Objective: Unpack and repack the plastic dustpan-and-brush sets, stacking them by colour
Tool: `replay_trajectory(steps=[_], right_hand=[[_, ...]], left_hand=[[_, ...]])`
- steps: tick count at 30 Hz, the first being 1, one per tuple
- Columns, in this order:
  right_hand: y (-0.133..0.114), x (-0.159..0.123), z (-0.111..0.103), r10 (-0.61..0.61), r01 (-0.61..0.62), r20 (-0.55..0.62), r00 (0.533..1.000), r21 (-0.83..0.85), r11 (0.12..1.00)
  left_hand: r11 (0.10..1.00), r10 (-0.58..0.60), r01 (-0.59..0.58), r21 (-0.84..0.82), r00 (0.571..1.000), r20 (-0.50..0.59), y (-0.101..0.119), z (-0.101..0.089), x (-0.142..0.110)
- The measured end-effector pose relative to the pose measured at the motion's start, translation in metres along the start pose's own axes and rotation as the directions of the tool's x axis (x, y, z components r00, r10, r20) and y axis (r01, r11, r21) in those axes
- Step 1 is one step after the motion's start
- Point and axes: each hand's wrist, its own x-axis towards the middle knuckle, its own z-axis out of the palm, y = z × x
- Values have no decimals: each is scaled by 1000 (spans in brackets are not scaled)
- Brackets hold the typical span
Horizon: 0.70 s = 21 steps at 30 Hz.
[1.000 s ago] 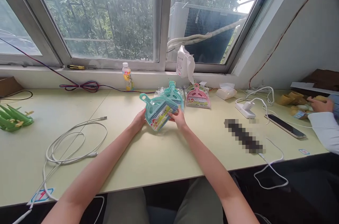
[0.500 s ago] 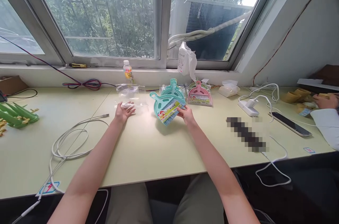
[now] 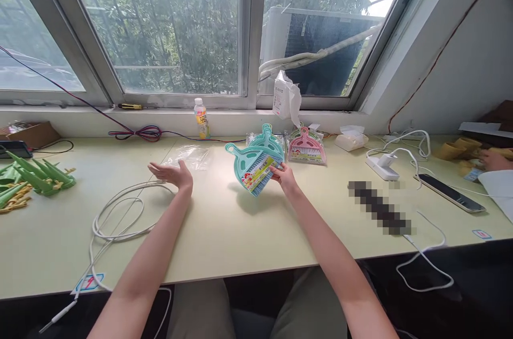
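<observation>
My right hand (image 3: 285, 178) grips the lower right corner of a teal dustpan and brush set (image 3: 253, 169). The set is tilted, its handle pointing up and left, with a printed label across blue bristles. Its shadow falls on the table below it. My left hand (image 3: 176, 174) is open, palm turned up and fingers stretched to the left, holding nothing. Just behind that hand, a clear plastic bag (image 3: 196, 157) lies flat on the table. Further back are another teal dustpan set (image 3: 267, 136) and a pink dustpan set (image 3: 306, 145), both in clear wrap.
A drink bottle (image 3: 201, 120) and a tissue pack (image 3: 286, 95) stand by the window. Coiled white cable (image 3: 116, 235) lies at left near green plastic pieces (image 3: 44, 173). To the right are a power strip (image 3: 382, 168), a phone (image 3: 449, 193) and another person's hand (image 3: 497, 160).
My left hand has moved left off the plastic bag and turned its palm up; the bag now lies flatter. My right hand still holds the teal set. The head view has shifted slightly.
</observation>
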Motion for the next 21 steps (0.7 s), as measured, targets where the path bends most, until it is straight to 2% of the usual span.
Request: replay_trajectory(steps=[2, 3, 4, 5, 6, 7, 8, 9, 10, 12, 14, 15, 18, 19, 21], right_hand=[[2, -2, 4, -19, 19, 14, 1000, 6, 1000], [3, -3, 6, -28, 28, 20, 999, 11, 1000], [4, -4, 9, -35, 34, 28, 999, 13, 999], [4, -5, 12, -36, 36, 39, 999, 10, 999], [4, -6, 14, -32, 32, 51, 998, -1, 999], [3, -7, 16, -18, 19, 59, 998, -21, 1000], [1, -8, 17, 11, -7, 65, 998, -54, 999], [-2, -8, 17, 52, -45, 69, 996, -97, 994], [-6, -9, 16, 99, -87, 73, 992, -150, 985], [-18, -8, 8, 170, -143, 86, 982, -259, 955], [-34, -7, -9, 170, -124, 95, 981, -364, 923], [-44, -7, -21, 143, -93, 92, 985, -418, 904], [-76, -10, -72, 59, -28, 30, 998, -624, 781], [-88, -11, -91, 48, -53, -27, 998, -699, 713], [-109, -15, -124, 59, -224, -229, 972, -809, 544]], left_hand=[[998, 62, -61, -22, 997, 34, 13, 10, -17], [997, 53, -44, -68, 988, 142, 19, 17, -27], [992, 14, 26, -124, 950, 311, 23, 24, -38], [978, -48, 142, -155, 867, 497, 26, 32, -49], [950, -116, 281, -134, 719, 685, 27, 39, -60], [925, -155, 368, -97, 597, 787, 26, 45, -70], [910, -183, 408, -74, 556, 811, 24, 50, -79], [899, -211, 434, -57, 544, 812, 19, 54, -85], [892, -238, 449, -52, 563, 792, 14, 57, -89], [886, -255, 454, -93, 645, 720, 4, 59, -87], [878, -245, 449, -165, 718, 652, -4, 59, -77], [868, -232, 451, -210, 740, 631, -7, 58, -70], [820, -196, 470, -326, 767, 611, -12, 54, -51], [803, -205, 484, -347, 772, 602, -13, 53, -46], [791, -227, 495, -360, 784, 578, -17, 54, -38]])
